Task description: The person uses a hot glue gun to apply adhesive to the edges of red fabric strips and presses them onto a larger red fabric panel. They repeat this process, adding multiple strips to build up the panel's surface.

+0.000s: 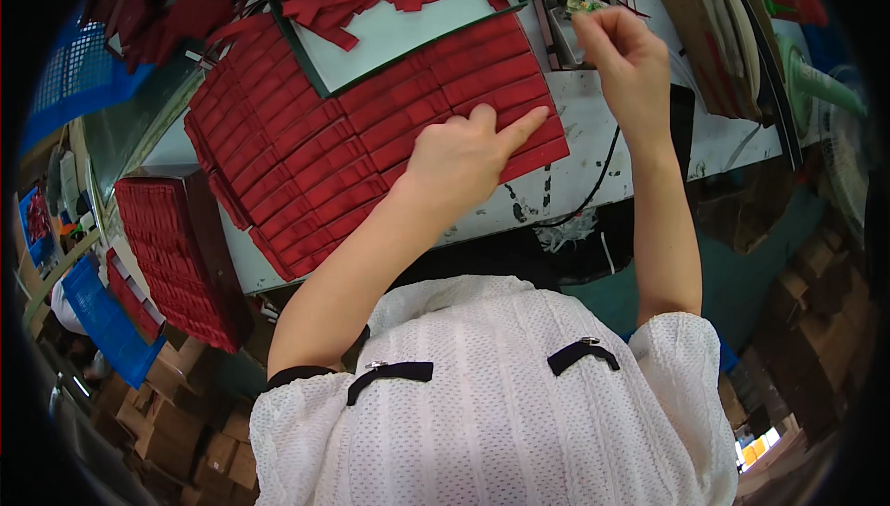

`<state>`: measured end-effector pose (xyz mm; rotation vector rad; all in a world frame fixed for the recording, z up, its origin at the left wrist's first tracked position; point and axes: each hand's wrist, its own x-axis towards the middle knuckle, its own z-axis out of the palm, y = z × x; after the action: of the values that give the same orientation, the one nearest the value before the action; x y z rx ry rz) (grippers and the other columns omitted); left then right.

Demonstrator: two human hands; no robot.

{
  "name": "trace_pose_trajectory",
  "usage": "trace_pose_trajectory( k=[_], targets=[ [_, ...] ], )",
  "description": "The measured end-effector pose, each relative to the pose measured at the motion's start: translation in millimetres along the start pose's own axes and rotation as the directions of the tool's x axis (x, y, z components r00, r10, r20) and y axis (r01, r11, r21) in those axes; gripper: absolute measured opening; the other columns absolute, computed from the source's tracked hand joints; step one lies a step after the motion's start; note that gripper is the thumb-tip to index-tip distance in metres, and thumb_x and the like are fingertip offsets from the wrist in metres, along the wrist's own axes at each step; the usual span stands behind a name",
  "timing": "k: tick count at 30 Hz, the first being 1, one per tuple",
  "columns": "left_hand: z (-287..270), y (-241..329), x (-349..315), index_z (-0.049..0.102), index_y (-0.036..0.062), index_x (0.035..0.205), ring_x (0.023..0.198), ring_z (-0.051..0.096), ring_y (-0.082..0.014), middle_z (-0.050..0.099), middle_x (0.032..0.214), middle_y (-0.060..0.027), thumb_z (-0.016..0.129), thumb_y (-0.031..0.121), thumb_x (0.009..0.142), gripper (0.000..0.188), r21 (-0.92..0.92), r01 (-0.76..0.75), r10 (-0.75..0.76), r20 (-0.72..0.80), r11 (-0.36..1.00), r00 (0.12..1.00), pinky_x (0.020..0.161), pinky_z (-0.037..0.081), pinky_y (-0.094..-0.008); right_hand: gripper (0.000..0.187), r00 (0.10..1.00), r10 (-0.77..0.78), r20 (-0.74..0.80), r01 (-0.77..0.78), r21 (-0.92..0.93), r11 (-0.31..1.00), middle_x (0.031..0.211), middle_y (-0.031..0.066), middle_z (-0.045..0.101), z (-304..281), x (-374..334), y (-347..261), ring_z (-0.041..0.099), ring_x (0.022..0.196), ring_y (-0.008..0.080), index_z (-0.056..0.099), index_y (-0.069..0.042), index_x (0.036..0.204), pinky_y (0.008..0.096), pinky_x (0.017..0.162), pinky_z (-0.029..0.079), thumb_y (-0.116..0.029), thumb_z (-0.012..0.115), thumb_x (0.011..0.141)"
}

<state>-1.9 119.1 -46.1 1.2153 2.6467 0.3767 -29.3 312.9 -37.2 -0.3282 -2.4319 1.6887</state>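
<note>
Rows of folded red ribbon pieces [306,167] lie side by side in a wide sheet on the white table. My left hand [454,158] rests on the right part of this sheet. Its index finger is stretched out across the ribbon near the right edge, while the other fingers are bent. Raised off to the right, my right hand [630,51] has thumb and index finger pinched together. Whatever is between those fingertips is too small to make out. Just behind and left of the pinch is a small open box [561,38].
A dark-rimmed tray [371,38] with loose red ribbon strips overlaps the sheet's far side. At left stands a block of red ribbon rows [171,256]. Cardboard pieces [709,38] and a green fan [816,84] stand at right. A black cable [607,167] hangs over the table's front edge.
</note>
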Motion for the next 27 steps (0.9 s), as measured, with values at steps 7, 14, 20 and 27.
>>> trace_pose_trajectory(
  k=[7,14,20,27],
  targets=[
    [14,-15,-19,0.049,0.0133,0.128,0.068,0.054,-0.0236,0.048,0.081,-0.0084,0.058,0.003,0.067,0.062,-0.132,-0.080,0.065,-0.119,0.988,0.991,0.058,0.048,-0.0345,0.017,0.894,-0.400,0.200,0.441,-0.250,0.862,0.070,0.0010,0.058,72,41,-29,0.050,0.063,0.0038,0.062,-0.002,0.089,0.0210,0.056,0.040,-0.017,0.064,0.083],
    [15,-13,-40,0.058,0.0025,0.113,0.080,0.053,-0.0259,0.051,0.090,-0.0096,0.057,-0.005,0.063,0.051,-0.336,-0.067,-0.022,-0.254,0.940,0.967,0.068,0.047,-0.0344,0.026,0.908,-0.333,0.255,0.419,-0.525,0.741,0.086,0.0142,0.057,125,67,-52,0.060,0.080,0.0324,0.057,-0.004,0.082,0.0408,0.068,0.048,-0.024,0.070,0.072],
    [6,-22,-37,0.059,0.0006,0.108,0.073,0.058,-0.0241,0.055,0.085,-0.0119,0.057,-0.005,0.076,0.033,-0.550,-0.130,-0.116,-0.389,0.825,0.914,0.062,0.049,-0.0300,0.019,0.936,-0.274,0.222,0.346,-0.428,0.835,0.082,0.0135,0.058,122,73,-43,0.059,0.077,0.0321,0.060,-0.004,0.073,0.0414,0.069,0.048,-0.021,0.069,0.072],
    [-26,-42,-20,0.056,-0.0003,0.111,0.077,0.058,-0.0135,0.060,0.094,-0.0083,0.044,0.022,0.097,0.029,-0.998,0.055,-0.567,0.053,-0.013,0.822,0.068,0.048,-0.0239,0.015,0.890,-0.106,0.443,0.143,-0.050,0.988,0.064,-0.0010,0.053,52,44,-44,0.047,0.058,0.0049,0.060,-0.001,0.081,0.0222,0.050,0.038,-0.015,0.064,0.081]
  ],
)
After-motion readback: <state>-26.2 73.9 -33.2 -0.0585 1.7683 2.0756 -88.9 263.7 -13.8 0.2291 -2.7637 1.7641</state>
